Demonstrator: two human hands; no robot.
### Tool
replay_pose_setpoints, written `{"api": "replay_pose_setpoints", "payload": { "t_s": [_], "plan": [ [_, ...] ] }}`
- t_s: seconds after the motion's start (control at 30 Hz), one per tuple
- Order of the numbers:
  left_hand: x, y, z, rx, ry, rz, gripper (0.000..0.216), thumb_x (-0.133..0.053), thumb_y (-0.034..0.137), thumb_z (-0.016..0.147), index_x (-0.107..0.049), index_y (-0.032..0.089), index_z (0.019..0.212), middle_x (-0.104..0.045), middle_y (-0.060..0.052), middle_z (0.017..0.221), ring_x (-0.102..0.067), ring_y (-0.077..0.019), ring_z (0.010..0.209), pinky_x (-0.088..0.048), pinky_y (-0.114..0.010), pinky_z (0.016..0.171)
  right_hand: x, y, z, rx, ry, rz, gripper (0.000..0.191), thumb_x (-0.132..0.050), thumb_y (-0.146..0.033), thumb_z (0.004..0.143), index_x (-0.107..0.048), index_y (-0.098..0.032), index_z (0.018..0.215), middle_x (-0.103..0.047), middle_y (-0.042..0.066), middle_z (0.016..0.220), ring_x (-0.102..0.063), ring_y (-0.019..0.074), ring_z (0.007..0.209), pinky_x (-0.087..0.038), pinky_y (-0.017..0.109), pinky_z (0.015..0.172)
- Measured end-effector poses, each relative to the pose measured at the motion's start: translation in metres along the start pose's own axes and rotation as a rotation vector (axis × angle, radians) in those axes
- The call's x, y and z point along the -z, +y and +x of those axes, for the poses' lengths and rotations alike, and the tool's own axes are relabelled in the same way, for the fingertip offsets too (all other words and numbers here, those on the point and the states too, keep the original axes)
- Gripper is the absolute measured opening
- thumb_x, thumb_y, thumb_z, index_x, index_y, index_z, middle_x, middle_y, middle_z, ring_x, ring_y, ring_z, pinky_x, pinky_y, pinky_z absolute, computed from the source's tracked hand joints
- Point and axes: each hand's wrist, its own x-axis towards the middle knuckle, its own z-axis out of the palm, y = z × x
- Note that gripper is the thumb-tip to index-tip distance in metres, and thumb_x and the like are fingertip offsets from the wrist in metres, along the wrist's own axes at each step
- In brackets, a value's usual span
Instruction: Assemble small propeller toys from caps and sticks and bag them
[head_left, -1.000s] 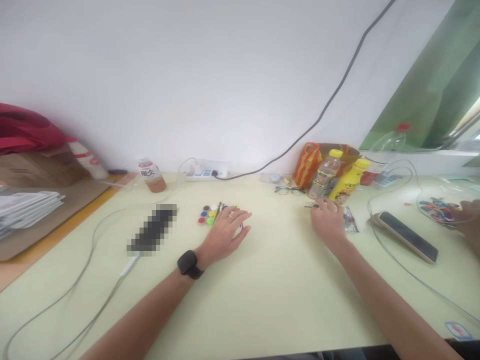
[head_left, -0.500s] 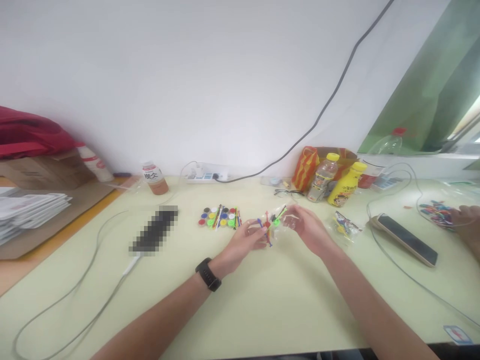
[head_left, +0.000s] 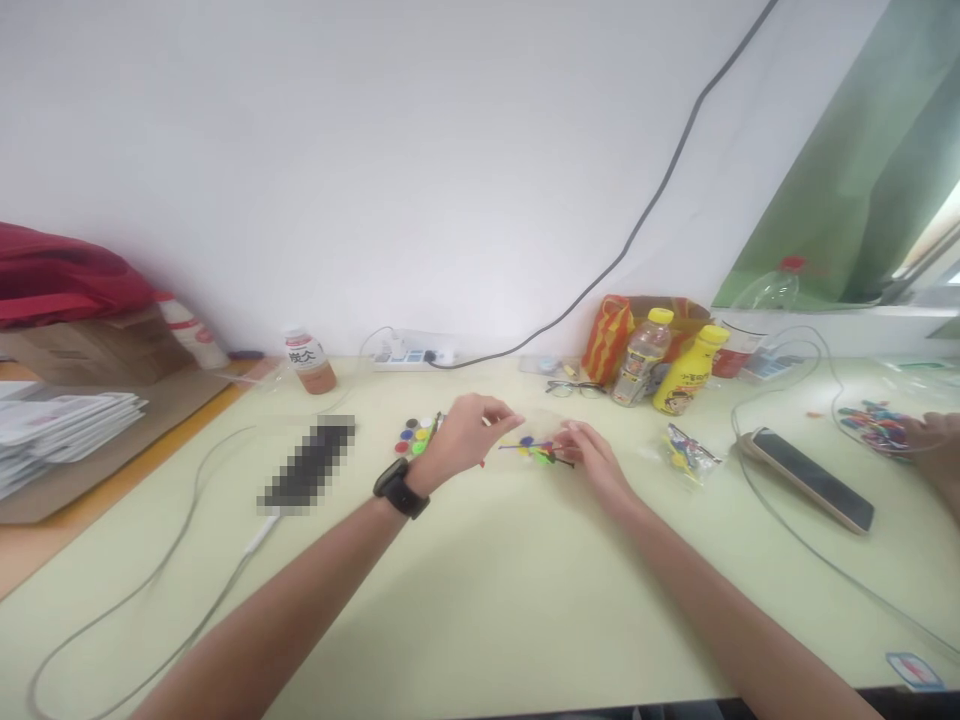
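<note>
Both hands moved lower; left hand [head_left: 463, 435] and right hand [head_left: 592, 455] pinch clear packet of coloured pieces [head_left: 534, 450] on table [head_left: 480, 600]

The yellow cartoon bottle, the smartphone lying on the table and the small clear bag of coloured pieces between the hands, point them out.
Yellow cartoon bottle [head_left: 686, 380], head view, on its printed label.
Smartphone [head_left: 814, 479], head view, middle of its dark screen.
Small clear bag of coloured pieces [head_left: 534, 450], head view, on the coloured pieces inside.

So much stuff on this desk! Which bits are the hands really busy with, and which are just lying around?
In use: left hand, right hand, small clear bag of coloured pieces, row of coloured caps.
Lying about: phone, yellow bottle, glasses, power strip.
</note>
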Motion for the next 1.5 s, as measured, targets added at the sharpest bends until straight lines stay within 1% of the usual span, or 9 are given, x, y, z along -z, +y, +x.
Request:
{"api": "replay_pose_setpoints", "payload": {
  "t_s": [0.13,0.27,0.4,0.53,0.7,0.97,1.13,1.3,1.5],
  "plan": [
    [0.012,0.011,0.021,-0.052,0.065,-0.011,0.025,-0.06,0.039,0.095,-0.075,0.02,0.089,-0.078,-0.005,0.09,-0.071,-0.0197,0.08,-0.055,-0.029,0.072,-0.001,-0.001,-0.003,0.028,0.039,-0.008,0.055,-0.061,-0.071,0.086,-0.067,-0.025,0.116,-0.074,0.008,0.106,-0.07,0.0256,0.107,-0.059,0.039,0.092],
    [0.022,0.0,0.043,0.14,0.272,-0.241,0.017,-0.056,0.024,0.092,-0.067,0.019,0.103,-0.075,-0.007,0.091,-0.07,-0.0179,0.073,-0.056,-0.03,0.067,-0.003,-0.008,-0.009,0.033,0.03,-0.09,0.057,-0.06,-0.071,0.087,-0.067,-0.023,0.117,-0.073,0.009,0.109,-0.071,0.0268,0.106,-0.057,0.041,0.094],
    [0.016,-0.028,0.063,0.284,0.396,-0.625,0.044,-0.064,0.01,0.081,-0.054,0.023,0.122,-0.071,-0.001,0.086,-0.07,-0.0141,0.067,-0.059,-0.035,0.077,-0.007,-0.006,-0.011,0.106,-0.038,-0.198,0.051,-0.059,-0.064,0.091,-0.068,-0.021,0.117,-0.073,0.011,0.114,-0.07,0.0271,0.104,-0.055,0.042,0.096],
    [-0.005,-0.045,0.08,0.292,0.25,-0.808,0.02,-0.069,0.014,0.082,-0.065,0.014,0.101,-0.072,-0.009,0.093,-0.074,-0.0166,0.081,-0.058,-0.037,0.089,-0.009,0.003,-0.011,0.268,-0.087,-0.339,0.04,-0.061,-0.051,0.095,-0.069,-0.021,0.119,-0.069,0.012,0.119,-0.067,0.0256,0.109,-0.051,0.042,0.103],
    [-0.032,-0.046,0.098,0.227,0.082,-0.84,0.029,-0.069,0.028,0.087,-0.069,0.016,0.114,-0.069,-0.016,0.127,-0.071,-0.0242,0.112,-0.055,-0.04,0.099,-0.011,0.007,-0.012,0.33,-0.136,-0.445,0.031,-0.059,-0.04,0.097,-0.07,-0.022,0.119,-0.065,0.011,0.119,-0.065,0.025,0.111,-0.051,0.042,0.104],
    [-0.079,-0.058,0.145,0.265,-0.066,-0.466,0.052,-0.066,0.035,0.088,-0.061,0.015,0.136,-0.059,-0.02,0.145,-0.065,-0.0283,0.121,-0.054,-0.038,0.094,-0.011,0.009,-0.01,0.359,-0.14,-0.515,0.027,-0.06,-0.033,0.095,-0.07,-0.023,0.118,-0.065,0.01,0.117,-0.064,0.0261,0.112,-0.049,0.043,0.103],
    [-0.09,-0.063,0.175,0.24,-0.108,-0.108,0.066,-0.063,0.042,0.09,-0.048,0.014,0.148,-0.054,-0.023,0.15,-0.059,-0.0323,0.13,-0.051,-0.04,0.099,-0.012,0.01,-0.01,0.389,-0.146,-0.543,0.028,-0.059,-0.031,0.096,-0.069,-0.023,0.12,-0.064,0.011,0.117,-0.063,0.0261,0.111,-0.05,0.042,0.102],
    [-0.079,-0.057,0.175,0.125,-0.124,0.284,0.059,-0.067,0.043,0.088,-0.058,0.015,0.139,-0.065,-0.022,0.135,-0.052,-0.04,0.136,-0.04,-0.05,0.11,-0.009,0.002,-0.017,0.465,-0.114,-0.641,0.034,-0.058,-0.029,0.096,-0.065,-0.024,0.129,-0.06,0.012,0.124,-0.059,0.0275,0.116,-0.051,0.042,0.1],
    [-0.031,-0.044,0.124,0.001,-0.155,0.548,0.032,-0.056,0.041,0.095,-0.072,0.017,0.109,-0.074,-0.015,0.108,-0.067,-0.0341,0.108,-0.048,-0.043,0.095,-0.017,-0.034,0.019,0.468,-0.131,-0.985,0.025,-0.052,-0.026,0.099,-0.068,-0.018,0.116,-0.068,0.013,0.116,-0.056,0.0293,0.116,-0.045,0.042,0.104]
  ]
}}
